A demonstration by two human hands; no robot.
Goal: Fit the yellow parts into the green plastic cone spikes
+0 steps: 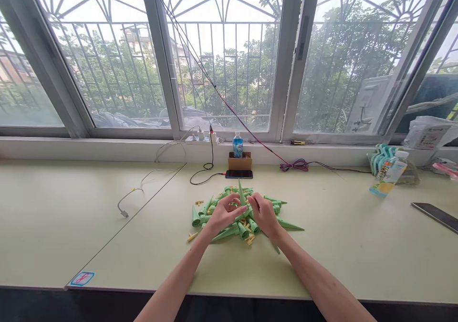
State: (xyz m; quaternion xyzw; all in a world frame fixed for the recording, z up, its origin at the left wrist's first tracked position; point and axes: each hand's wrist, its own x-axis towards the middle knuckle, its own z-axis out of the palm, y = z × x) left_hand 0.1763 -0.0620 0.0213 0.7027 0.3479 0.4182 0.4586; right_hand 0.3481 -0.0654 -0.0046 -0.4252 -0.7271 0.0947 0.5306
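A heap of green plastic plant-watering spikes (pixel 229 232), hollow cones with ribbed caps, lies on the table with small yellow T-shaped pieces (pixel 192 237) among and around them. Over the heap, one green spike (pixel 241 191) stands point up between my hands. My left hand (pixel 226 212) curls round its lower part, thumb toward the right. Close by on the right, my right hand (pixel 265 213) has its fingers bent and closed beside the spike's base; what they pinch is hidden.
Behind the heap a phone (pixel 239 174) lies plugged in before a small cardboard box (pixel 240 162) and a blue bottle (pixel 238 145). A drink bottle (pixel 388 175) and a dark phone (pixel 436 215) are at right. A loose cable (pixel 130 195) lies left.
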